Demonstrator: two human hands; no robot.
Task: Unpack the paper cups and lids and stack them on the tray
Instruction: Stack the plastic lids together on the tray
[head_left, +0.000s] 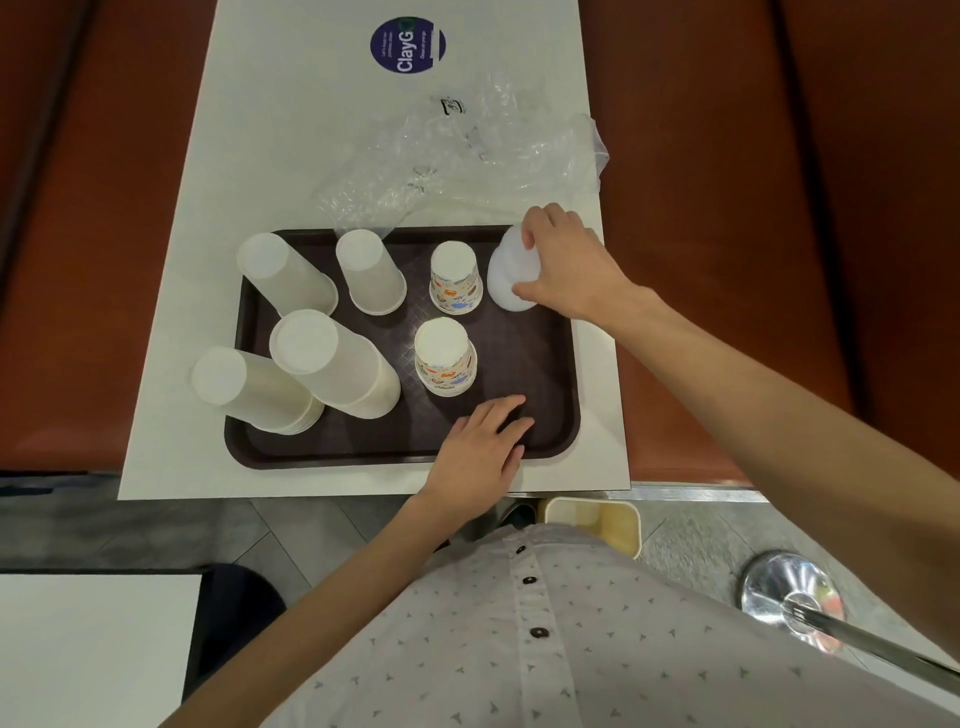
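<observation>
Gripping a stack of translucent white plastic lids (506, 275) from above, the right hand (571, 265) is seen at the far right corner of a dark brown rectangular plastic tray (519, 364). Its fingers are curled over the far side of the stack and its thumb is pressed against the near side. The lids are stood on the tray, close to the rim.

The left hand (475, 457) is laid flat on the near part of the tray, fingers straight and slightly spread, with nothing held.

A far stack of patterned paper cups (455, 280) is set upside down just beside the lids, and a near stack of patterned paper cups (445, 358) is set upside down just beyond the left fingertips.

Four taller stacks of plain white paper cups are placed upside down on the left half: a far-left white stack (288, 275), a far-middle white stack (371, 273), a near-middle white stack (332, 364) and a near-left white stack (254, 389).

The tray is borne by a white rectangular table (291, 130). A crumpled clear plastic wrapper (467, 156) is left at the tray's far edge, and a round dark blue sticker (408, 45) is stuck further away.
</observation>
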